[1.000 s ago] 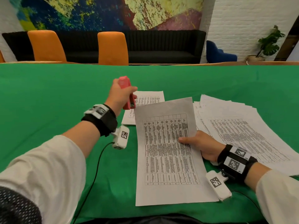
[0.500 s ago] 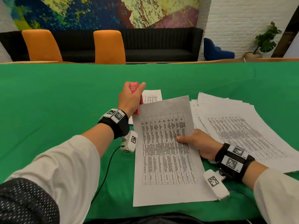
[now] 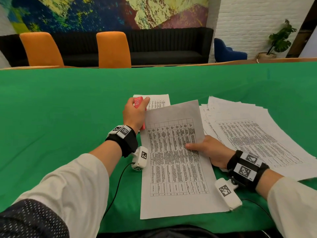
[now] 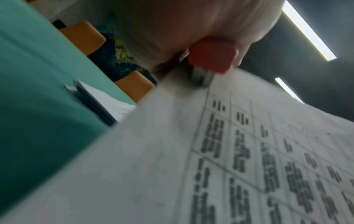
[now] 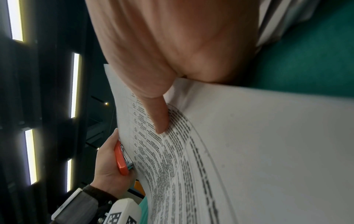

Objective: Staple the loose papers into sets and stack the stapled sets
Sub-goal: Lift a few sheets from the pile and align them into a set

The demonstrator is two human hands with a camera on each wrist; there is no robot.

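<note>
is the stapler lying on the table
No, the left hand grips the red stapler at the top left corner of the held paper set.

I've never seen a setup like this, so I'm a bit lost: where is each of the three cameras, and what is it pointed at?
Head: worn on the head, looking down at the green table; both forearms and hands show.
Left wrist: looks along the left hand at the red stapler on the paper set.
Right wrist: looks along the right hand, its thumb on the paper set; the left hand shows too.
Shared: all three show stapler and paper set.
</note>
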